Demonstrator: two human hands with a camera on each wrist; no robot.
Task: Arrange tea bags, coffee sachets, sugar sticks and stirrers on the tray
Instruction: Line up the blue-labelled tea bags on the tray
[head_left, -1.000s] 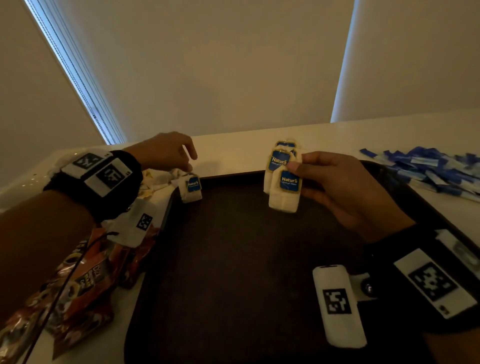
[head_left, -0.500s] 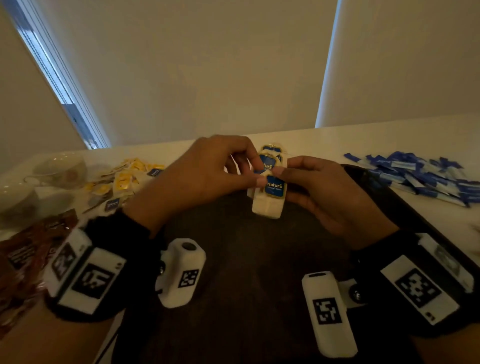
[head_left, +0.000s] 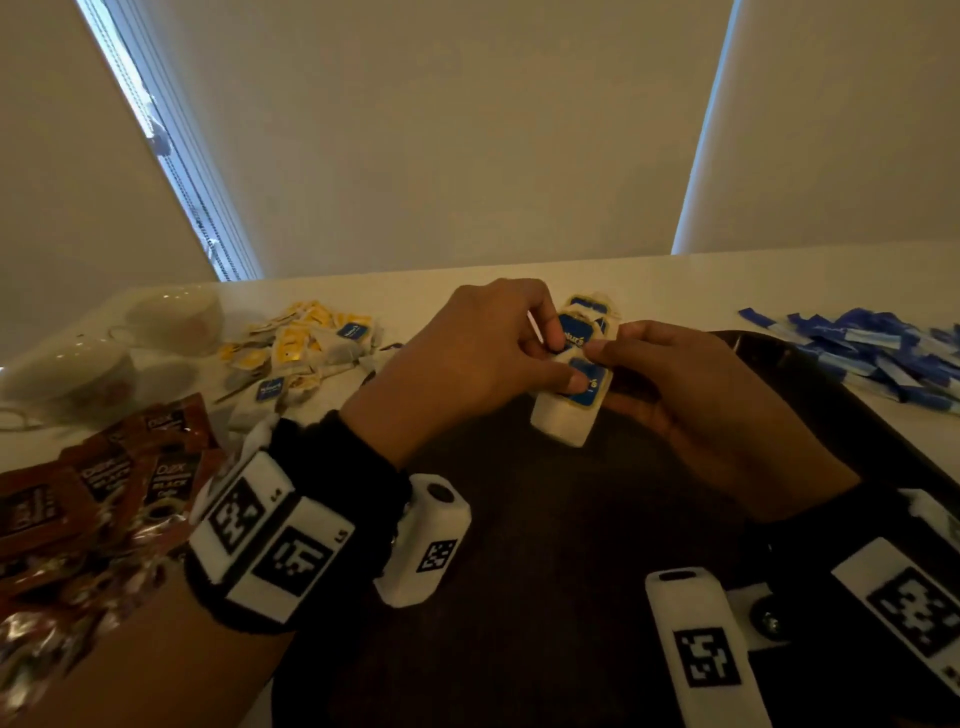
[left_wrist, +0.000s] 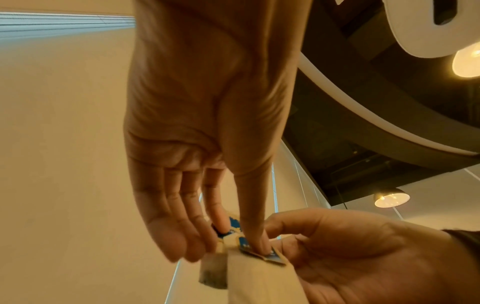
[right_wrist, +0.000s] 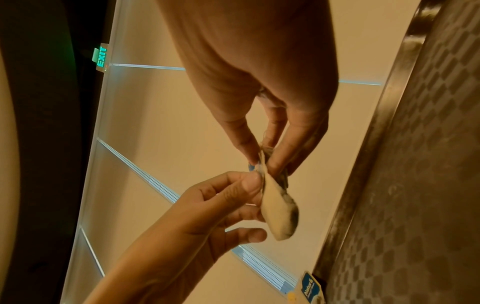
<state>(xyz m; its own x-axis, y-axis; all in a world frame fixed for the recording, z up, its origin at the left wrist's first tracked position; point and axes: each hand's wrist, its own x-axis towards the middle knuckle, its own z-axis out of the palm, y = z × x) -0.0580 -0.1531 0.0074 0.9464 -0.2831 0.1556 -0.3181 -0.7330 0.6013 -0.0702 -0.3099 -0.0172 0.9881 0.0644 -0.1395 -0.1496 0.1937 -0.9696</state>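
Both hands meet above the far part of a dark tray (head_left: 519, 597), holding a small fanned bunch of tea bags (head_left: 563, 421) between them. The right hand (head_left: 691, 410) pinches the bunch near its top, thumb on the front and fingers behind, so the soft, pale paper pouches hang down below its fingertips. The left hand (head_left: 467, 358) comes in from the other side, its thumb and forefinger pinching one of the square blue paper tags at the top of the bunch. In the left wrist view the thumb presses on a blue tag while the other fingers lie loosely curled beside it. In the right wrist view the nearest pouch looks plump and rounded at its lower end, with dark tea showing through the thin paper.

The tray has a raised, glossy rim and a floor with a fine checkered texture. To the left of the left hand, on the pale table (head_left: 426, 296), lies a loose heap of tea bags (head_left: 306, 343) with yellow and blue tags. Nearer the left forearm is a pile of shiny, crinkled brown coffee sachets (head_left: 104, 493). Beyond them stand two rounded white cups (head_left: 72, 374). To the right of the right hand, past the tray rim, lies a scatter of narrow blue and white sugar sticks (head_left: 878, 348).
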